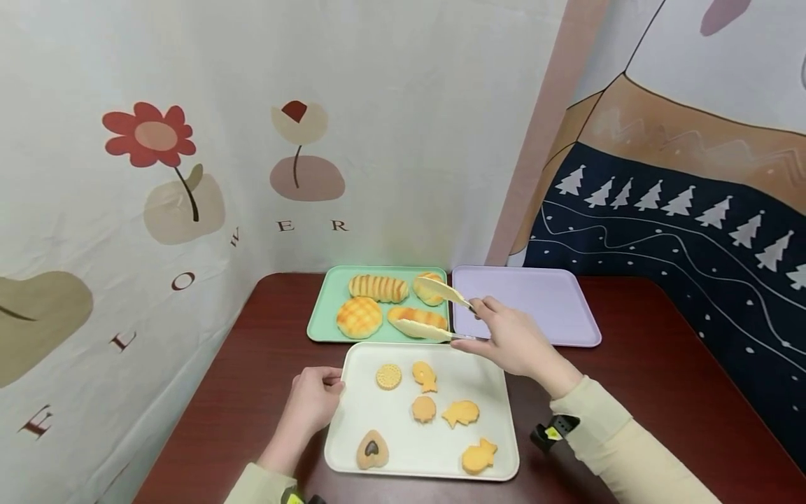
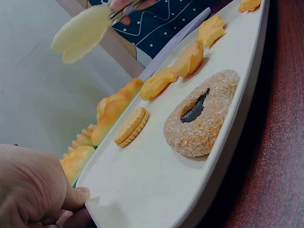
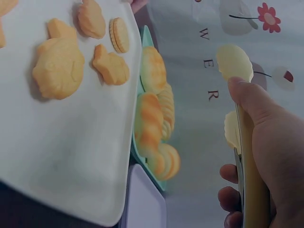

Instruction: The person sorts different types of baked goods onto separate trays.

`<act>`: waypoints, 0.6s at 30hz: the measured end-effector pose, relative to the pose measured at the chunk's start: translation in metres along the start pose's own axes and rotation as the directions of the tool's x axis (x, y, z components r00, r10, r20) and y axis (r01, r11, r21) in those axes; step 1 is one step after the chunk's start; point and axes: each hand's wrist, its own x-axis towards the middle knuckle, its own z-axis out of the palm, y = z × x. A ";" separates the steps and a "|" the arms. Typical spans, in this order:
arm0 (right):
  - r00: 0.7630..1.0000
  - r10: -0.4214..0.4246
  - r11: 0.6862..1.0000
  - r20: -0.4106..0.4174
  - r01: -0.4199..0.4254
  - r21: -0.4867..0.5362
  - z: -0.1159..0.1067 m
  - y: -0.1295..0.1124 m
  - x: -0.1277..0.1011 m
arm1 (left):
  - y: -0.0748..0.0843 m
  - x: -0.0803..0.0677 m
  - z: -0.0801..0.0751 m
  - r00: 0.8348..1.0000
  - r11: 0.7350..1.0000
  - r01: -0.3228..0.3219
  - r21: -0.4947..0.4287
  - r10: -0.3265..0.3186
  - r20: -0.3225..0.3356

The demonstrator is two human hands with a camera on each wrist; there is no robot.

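Observation:
My left hand [image 1: 315, 397] pinches the left rim of the white tray [image 1: 415, 448], thumb on top. My right hand [image 1: 513, 336] grips tongs [image 1: 423, 330] whose pale scalloped tips stand apart, with nothing between them. They hang over the green tray [image 1: 326, 297], partly covering a long roll [image 1: 412, 313] and a small bun [image 1: 427, 297]. A striped roll [image 1: 378, 288] and a round bun [image 1: 359, 317] lie there too. On the white tray are a heart-shaped cookie [image 2: 209, 116], a round sandwich cookie [image 1: 388, 376], a scalloped round cookie [image 1: 424, 409] and several fish-shaped cookies [image 1: 461, 413].
A purple tray [image 1: 522, 294] stands right of the green one, both behind the white tray. All rest on a dark red-brown table [image 1: 245, 364]. A printed curtain [image 1: 403, 140] hangs behind the table's back edge, and a dark patterned cloth [image 1: 667, 231] hangs at the right.

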 end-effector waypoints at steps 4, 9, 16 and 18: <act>1.000 -0.002 1.000 -0.030 0.002 -0.030 -0.010 0.006 -0.017 | 0.001 0.000 0.000 1.000 1.000 -0.001 0.006 0.001 0.002; 0.999 -0.020 0.998 -0.051 0.017 -0.063 -0.019 0.010 -0.036 | 0.000 0.000 -0.001 1.000 1.000 -0.005 0.005 0.005 0.000; 0.997 -0.043 0.991 -0.070 0.034 -0.130 -0.025 0.013 -0.063 | -0.001 0.001 0.001 1.000 1.000 -0.010 0.005 0.010 -0.003; 0.997 -0.041 0.990 -0.065 0.032 -0.136 -0.025 0.014 -0.070 | -0.001 0.001 0.001 1.000 1.000 -0.011 0.001 0.011 -0.003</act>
